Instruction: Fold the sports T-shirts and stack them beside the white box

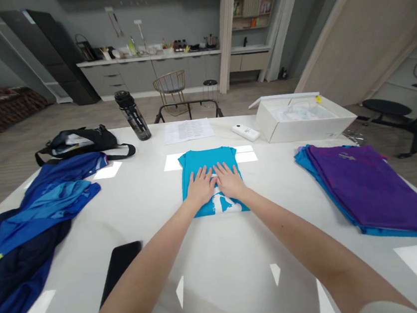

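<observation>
A turquoise T-shirt point(208, 157) lies folded into a compact rectangle at the middle of the white table point(221, 265), its neckline at the far side and a white print showing near me. Flat on its left half rests my left hand point(200, 186), open with the fingers spread. My right hand point(230, 180) presses on the right half, likewise open and palm down. The two thumbs nearly meet over the print, which they partly cover. Neither hand grips the cloth.
Loose blue and navy garments point(37, 211) sprawl along the left. Flat shirts, purple on top point(370, 188), lie right. Behind stand a black bag point(79, 141), a bottle point(134, 117), papers point(188, 130), a white device point(246, 132) and an open white box point(303, 125). A black phone point(121, 264) lies beside my left forearm.
</observation>
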Demonstrator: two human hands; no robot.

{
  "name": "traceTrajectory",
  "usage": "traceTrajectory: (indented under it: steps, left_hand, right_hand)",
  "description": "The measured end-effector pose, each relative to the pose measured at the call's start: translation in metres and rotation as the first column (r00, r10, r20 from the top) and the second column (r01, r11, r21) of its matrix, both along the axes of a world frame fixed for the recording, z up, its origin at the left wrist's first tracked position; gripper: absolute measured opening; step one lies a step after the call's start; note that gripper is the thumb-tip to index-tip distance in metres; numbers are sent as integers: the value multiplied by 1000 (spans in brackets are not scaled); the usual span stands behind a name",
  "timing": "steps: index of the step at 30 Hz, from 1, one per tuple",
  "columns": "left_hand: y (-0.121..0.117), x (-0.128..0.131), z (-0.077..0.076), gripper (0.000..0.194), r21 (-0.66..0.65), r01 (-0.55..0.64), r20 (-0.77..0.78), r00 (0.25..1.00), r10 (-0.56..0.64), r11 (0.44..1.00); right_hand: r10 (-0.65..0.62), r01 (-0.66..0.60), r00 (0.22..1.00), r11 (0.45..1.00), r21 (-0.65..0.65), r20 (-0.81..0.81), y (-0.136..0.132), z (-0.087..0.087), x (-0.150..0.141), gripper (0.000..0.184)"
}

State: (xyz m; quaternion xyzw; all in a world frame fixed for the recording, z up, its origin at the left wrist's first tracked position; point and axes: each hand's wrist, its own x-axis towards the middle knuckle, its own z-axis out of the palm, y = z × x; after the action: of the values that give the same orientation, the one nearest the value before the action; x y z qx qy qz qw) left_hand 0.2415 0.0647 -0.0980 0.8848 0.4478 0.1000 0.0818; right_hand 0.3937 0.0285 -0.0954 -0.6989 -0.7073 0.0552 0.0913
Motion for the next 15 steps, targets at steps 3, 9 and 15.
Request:
traceTrajectory:
  steps: [3, 9, 15]
  left_hand:
    - [-22, -13, -4, 61, 14, -38, -3, 999, 38, 999]
    - [-61, -41, -6, 62, 13, 31, -40, 999, -30, 999]
    - [-58, -51, 7, 63, -54, 36, -29, 999, -38, 998]
  right_hand:
    - [-53, 53, 999, 998, 18, -13, -25, 0, -5, 59]
    - [-9, 9, 1000, 1000, 19, -2, -78, -2, -13, 63]
    - [6, -8, 999, 998, -70, -34, -85, 7, -5, 65]
